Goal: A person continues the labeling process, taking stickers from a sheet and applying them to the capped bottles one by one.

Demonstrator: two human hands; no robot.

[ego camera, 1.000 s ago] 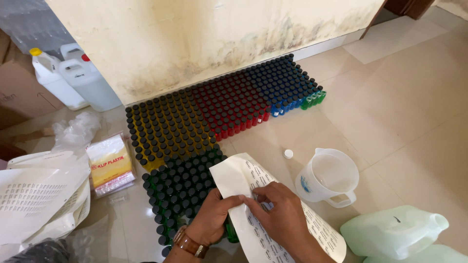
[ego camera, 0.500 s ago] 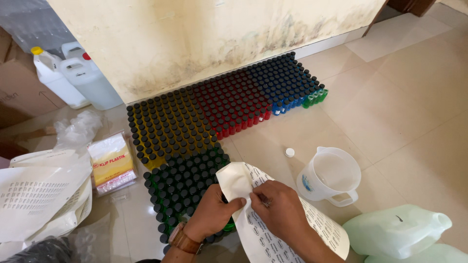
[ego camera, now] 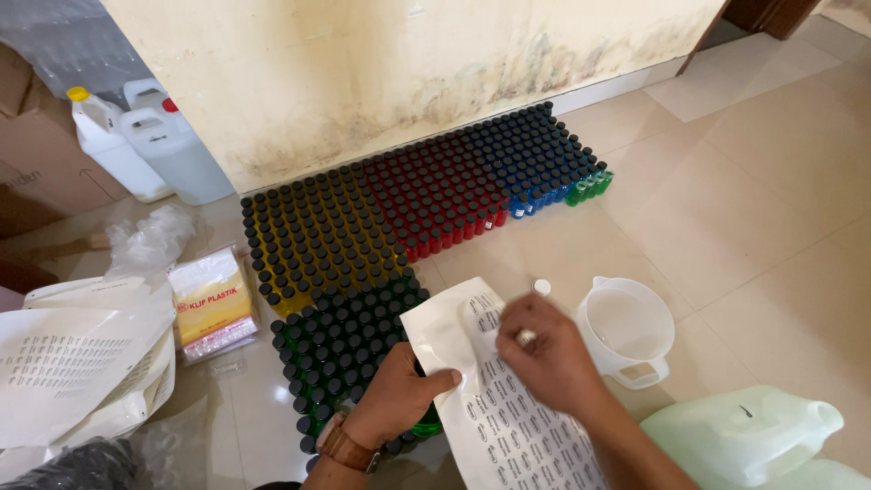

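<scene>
My left hand (ego camera: pixel 399 399) pinches the left edge of a white sheet of small stickers (ego camera: pixel 490 417), low in the head view. My right hand (ego camera: pixel 544 354) rests on the sheet's upper part with its fingertips closed at a sticker; what is between them is blurred. Under the sheet's left side stands a block of small green bottles with black caps (ego camera: pixel 340 349). Behind it lie blocks of yellow bottles (ego camera: pixel 313 236), red bottles (ego camera: pixel 435 200) and blue bottles (ego camera: pixel 535 159) along the wall.
A white measuring jug (ego camera: pixel 626 331) and a small white cap (ego camera: pixel 542 287) lie right of the sheet. A pale green jerrycan (ego camera: pixel 744 436) is at the bottom right. White jerrycans (ego camera: pixel 154 145), a packet of plastic bags (ego camera: pixel 210 304) and more sticker sheets (ego camera: pixel 73 363) sit left.
My right hand has moved up the sheet from its middle toward its upper part. The left hand keeps its hold on the sheet's edge, which has lifted slightly.
</scene>
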